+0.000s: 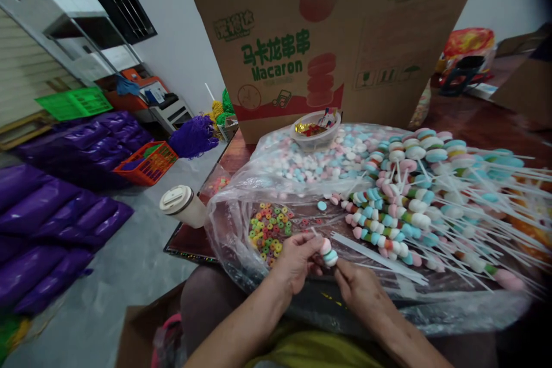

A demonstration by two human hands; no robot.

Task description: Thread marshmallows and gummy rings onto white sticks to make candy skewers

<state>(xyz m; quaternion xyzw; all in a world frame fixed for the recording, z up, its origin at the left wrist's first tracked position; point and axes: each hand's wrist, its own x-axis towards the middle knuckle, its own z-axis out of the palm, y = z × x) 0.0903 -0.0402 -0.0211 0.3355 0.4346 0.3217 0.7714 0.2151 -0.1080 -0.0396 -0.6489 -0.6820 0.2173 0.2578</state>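
Note:
Between my hands is a candy skewer (328, 253) with pink, white and blue marshmallow pieces on a stick. My left hand (297, 259) is closed, thumb and fingers pinching the skewer's upper end by the pink piece. A short white tip pokes out above those fingers. At the lower end, my right hand (364, 290) is closed below the white piece; the stick inside it is hidden. Loose white sticks (379, 259) lie just right of my hands. Colourful cereal rings (271, 230) are spread on the clear plastic sheet (228, 213) beyond my left hand.
Finished skewers (409, 207) are piled at the right, sticks pointing outward. Behind lie many loose marshmallow pieces (297, 161), with a plastic bowl (314, 132) on them. A large cardboard box (276, 6) stands at the back. A lidded cup (183, 206) is near the left table edge.

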